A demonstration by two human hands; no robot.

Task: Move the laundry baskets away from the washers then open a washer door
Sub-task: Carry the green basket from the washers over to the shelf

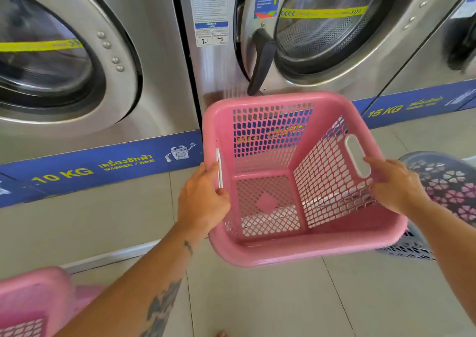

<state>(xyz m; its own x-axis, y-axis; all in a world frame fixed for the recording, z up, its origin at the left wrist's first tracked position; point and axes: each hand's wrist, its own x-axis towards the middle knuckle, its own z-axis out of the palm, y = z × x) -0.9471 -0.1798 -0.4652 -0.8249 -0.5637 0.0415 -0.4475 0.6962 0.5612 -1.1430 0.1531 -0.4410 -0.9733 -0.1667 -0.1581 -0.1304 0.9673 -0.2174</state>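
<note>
An empty pink laundry basket [283, 249] is tilted in front of the washers, held off the floor. My left hand [203, 200] grips its left rim by the handle slot. My right hand [394, 184] holds its right rim, fingers at the oval handle slot. Behind it stands a steel washer [373, 61] marked 15 KG, its round door shut, with a black door handle [262, 63] just above the basket's far rim. A second washer [154, 84] marked 10 KG stands to the left, door shut.
A grey basket [448, 182] sits on the floor at the right, partly behind my right arm. Another pink basket [31, 298] is at the bottom left corner. A third washer [458, 40] shows at the far right. Pale floor tiles [283, 300] lie below.
</note>
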